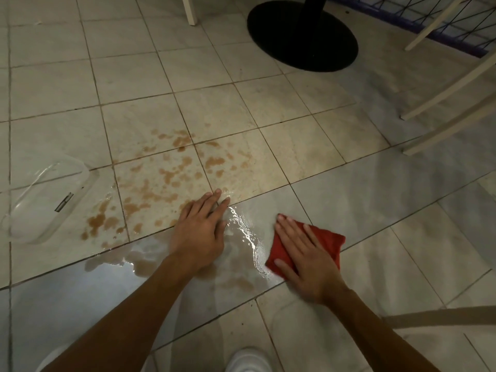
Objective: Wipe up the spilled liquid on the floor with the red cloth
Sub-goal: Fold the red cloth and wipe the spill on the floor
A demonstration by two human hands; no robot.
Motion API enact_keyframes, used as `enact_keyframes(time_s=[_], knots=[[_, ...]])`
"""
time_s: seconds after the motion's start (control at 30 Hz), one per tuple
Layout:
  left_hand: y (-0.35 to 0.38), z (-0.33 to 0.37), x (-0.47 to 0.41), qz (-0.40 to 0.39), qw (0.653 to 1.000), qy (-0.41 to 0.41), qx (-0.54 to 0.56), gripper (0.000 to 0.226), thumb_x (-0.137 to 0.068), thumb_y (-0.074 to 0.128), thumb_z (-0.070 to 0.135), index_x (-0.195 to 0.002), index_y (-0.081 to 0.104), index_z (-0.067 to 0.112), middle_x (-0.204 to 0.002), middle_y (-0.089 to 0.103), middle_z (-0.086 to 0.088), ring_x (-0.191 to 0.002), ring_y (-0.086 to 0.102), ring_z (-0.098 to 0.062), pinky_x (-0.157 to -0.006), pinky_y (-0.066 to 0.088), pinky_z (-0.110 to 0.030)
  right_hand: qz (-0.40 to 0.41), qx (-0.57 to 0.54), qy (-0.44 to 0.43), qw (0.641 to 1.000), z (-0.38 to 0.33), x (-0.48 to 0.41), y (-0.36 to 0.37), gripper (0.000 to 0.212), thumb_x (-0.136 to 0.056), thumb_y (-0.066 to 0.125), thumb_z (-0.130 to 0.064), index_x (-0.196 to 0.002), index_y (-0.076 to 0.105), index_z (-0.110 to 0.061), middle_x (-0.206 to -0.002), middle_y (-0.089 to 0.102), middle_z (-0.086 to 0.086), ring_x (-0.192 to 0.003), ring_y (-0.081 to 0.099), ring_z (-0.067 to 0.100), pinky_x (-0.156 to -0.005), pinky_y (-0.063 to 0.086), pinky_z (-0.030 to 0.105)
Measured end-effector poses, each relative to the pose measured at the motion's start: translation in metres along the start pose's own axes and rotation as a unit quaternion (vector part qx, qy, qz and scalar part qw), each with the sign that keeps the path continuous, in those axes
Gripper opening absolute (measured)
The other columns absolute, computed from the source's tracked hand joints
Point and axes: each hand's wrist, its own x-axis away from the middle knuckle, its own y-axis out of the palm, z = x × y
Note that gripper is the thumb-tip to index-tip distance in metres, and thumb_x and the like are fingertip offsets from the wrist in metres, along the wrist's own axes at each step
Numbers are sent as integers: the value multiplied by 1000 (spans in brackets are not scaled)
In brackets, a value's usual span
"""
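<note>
Head view: you are crouching over the tile floor (pixel 295 130), both hands down and set apart.

- Your right hand (pixel 303 253) is lying flat, fingers straight, pressing the red cloth (pixel 328 241) onto the tile at the right edge of the wet patch.
- Your left hand (pixel 200 229) is resting flat on the floor, fingers extended and gripping nothing. Its fingertips are sitting right at the glossy puddle (pixel 245 232).

Risks, judging from here:

- The left palm seems to be bearing weight on wet tile. It is risking a slide if you are leaning further forward.
- The cloth is folded small while the spill is spreading wide. Brown spots (pixel 163 183) are dotting several tiles ahead and to the left, well apart from the cloth. It is likely going to saturate early and start smearing instead of lifting.
- Any sweep leftward is likely pushing liquid toward the clear plastic tub (pixel 45 200), which is lying just beside the brown droplets.
- Liquid is probably sitting in the grout lines, so flat passes may be skipping over it.
- Your white shoe (pixel 247 358) is standing near the pool's near edge, so stepping may be tracking it further.
</note>
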Motion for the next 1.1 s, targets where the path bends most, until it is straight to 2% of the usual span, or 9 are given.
enact_keyframes(time_s=[0.13,0.2,0.4,0.63,0.73,0.83,0.9,1.03,1.1], knots=[[-1,-2,-6,-3,1000,-20,-3,58,-106,31,43,-163,39,32,-173,28,6,-159,23,-18,-130,19,-46,50,-10,158,986,-2,-41,-1,76,-115,15,-60,-175,-8,-19,-183,-16,-2,-168,-18,12,-138,2,50],[-1,-2,-7,-2,1000,-28,-1,59,-107,29,44,-164,36,32,-174,25,7,-161,20,-17,-131,16,-46,55,-27,194,979,-17,-60,1,77,-115,12,-61,-174,-12,-18,-183,-20,-1,-167,-22,13,-138,-3,50],[-1,-4,-1,7,1000,-24,10,56,-109,30,43,-163,37,31,-174,27,6,-161,22,-17,-131,17,-46,-17,-6,-12,1000,-21,-26,-1,80,-115,24,-64,-175,-10,-23,-183,-19,-7,-168,-20,9,-139,-2,48],[0,-11,3,1,1000,-24,18,57,-109,29,44,-163,38,31,-174,26,6,-161,22,-18,-130,20,-47,52,-24,188,980,-17,-80,-1,80,-113,11,-64,-174,-11,-17,-183,-18,0,-168,-21,15,-138,-2,50],[-1,-9,3,-6,999,-29,15,57,-109,29,45,-164,37,31,-174,25,6,-161,22,-18,-130,21,-46,29,-19,117,993,-43,-79,0,80,-113,6,-64,-174,-14,-17,-182,-21,1,-167,-24,15,-138,-8,48],[-3,-15,5,-8,1000,-24,18,57,-108,31,44,-163,38,31,-174,27,5,-160,23,-18,-130,22,-45,4,1,8,1000,-37,-50,1,80,-113,10,-68,-175,-8,-21,-183,-17,-3,-168,-20,11,-139,-2,49],[-4,-20,9,-14,999,-25,17,58,-107,31,45,-163,37,32,-174,27,6,-161,23,-18,-130,22,-45,21,3,40,999,-19,-44,1,79,-114,16,-67,-175,-8,-23,-183,-16,-5,-168,-19,10,-139,-1,49],[-8,-19,15,-37,999,-34,12,62,-106,25,48,-166,30,34,-176,18,7,-163,15,-18,-132,15,-44,49,-22,202,978,-21,-79,-2,79,-113,10,-63,-174,-13,-18,-182,-21,1,-168,-22,17,-138,-1,52],[-12,-16,13,-48,998,-42,15,64,-104,25,47,-167,27,34,-177,14,8,-163,11,-17,-133,11,-42,43,-33,200,978,-40,-89,-1,79,-112,6,-62,-173,-15,-16,-181,-23,4,-167,-25,19,-138,-2,53]])
